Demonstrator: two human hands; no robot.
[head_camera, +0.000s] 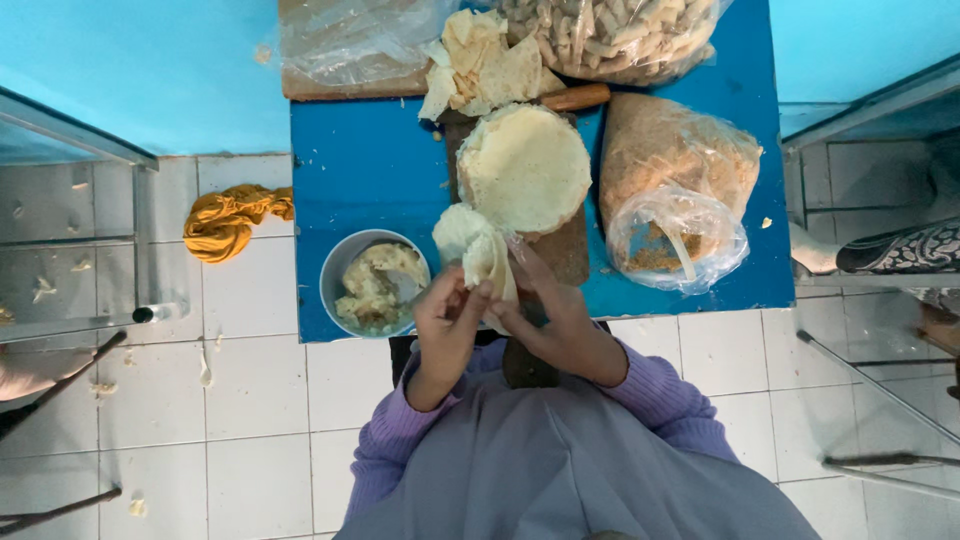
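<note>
I watch both hands, left hand (447, 318) and right hand (552, 318), fingers pinching a filled wrapper (478, 250) just before the wrapper stack (524, 166); firm, even pressure should seal it.

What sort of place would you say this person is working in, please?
Probably a small home or street-food preparation spot: a low blue table on white floor tiles holds a round stack of pale dough wrappers, a metal bowl of filling, and clear plastic bags of crumbs.
</note>
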